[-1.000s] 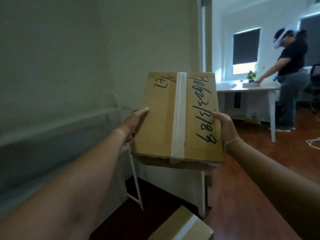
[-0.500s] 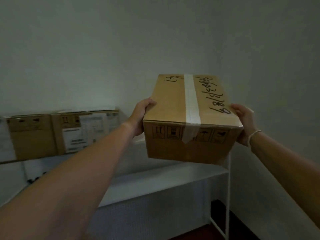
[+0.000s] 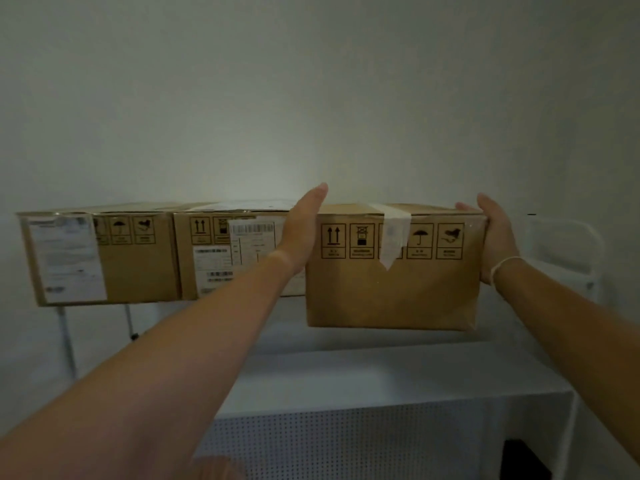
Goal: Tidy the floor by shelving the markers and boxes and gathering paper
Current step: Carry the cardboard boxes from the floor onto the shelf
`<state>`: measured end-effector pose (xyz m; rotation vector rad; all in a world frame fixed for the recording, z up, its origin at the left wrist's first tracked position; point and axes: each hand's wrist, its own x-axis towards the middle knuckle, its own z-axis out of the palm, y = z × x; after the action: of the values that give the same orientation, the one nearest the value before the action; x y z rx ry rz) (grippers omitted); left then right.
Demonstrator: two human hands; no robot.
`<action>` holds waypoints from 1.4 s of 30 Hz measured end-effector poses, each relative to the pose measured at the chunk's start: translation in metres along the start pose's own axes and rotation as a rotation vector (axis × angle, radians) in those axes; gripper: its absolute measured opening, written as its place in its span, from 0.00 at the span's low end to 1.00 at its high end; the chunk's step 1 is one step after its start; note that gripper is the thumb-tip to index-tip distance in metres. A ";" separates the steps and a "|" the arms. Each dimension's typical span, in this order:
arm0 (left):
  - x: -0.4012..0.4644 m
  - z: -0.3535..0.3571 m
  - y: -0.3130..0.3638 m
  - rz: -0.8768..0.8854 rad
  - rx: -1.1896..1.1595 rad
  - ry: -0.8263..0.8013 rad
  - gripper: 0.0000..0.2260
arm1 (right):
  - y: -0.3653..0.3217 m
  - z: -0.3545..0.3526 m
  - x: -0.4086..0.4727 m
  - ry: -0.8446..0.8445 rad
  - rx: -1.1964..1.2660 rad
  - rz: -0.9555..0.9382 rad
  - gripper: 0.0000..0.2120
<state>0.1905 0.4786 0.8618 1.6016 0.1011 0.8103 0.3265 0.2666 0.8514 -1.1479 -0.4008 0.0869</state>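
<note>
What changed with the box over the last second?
The cardboard box rose from waist height to upper-shelf level, beside the two shelved boxes; whether it rests there is unclear. The view swung from the room to the wall. Unchanged: left hand and right hand grip its sides.

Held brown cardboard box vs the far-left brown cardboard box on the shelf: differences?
The held brown cardboard box is gripped at both ends by the left hand and right hand; the far-left brown cardboard box sits untouched. The held box has white tape down its front; the far-left box has a large white label. Both show black handling symbols.
</note>
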 end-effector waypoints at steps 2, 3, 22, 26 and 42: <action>0.008 0.004 -0.005 0.163 0.191 0.132 0.24 | 0.003 0.005 0.010 0.227 -0.121 -0.128 0.21; 0.012 0.005 -0.006 0.234 0.286 0.175 0.23 | 0.003 0.009 0.014 0.375 -0.211 -0.197 0.22; 0.066 -0.014 -0.045 0.452 1.307 0.233 0.28 | 0.060 0.030 0.073 0.190 -0.663 -0.189 0.33; 0.062 -0.008 -0.053 0.421 1.419 0.248 0.25 | 0.065 0.022 0.076 0.120 -0.865 -0.173 0.28; -0.055 0.136 -0.087 0.400 1.194 -0.089 0.28 | 0.069 -0.163 -0.070 0.000 -0.968 0.142 0.31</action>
<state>0.2567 0.3567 0.7627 2.8430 0.2318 1.0593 0.3289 0.1346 0.7143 -2.1316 -0.3631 0.0108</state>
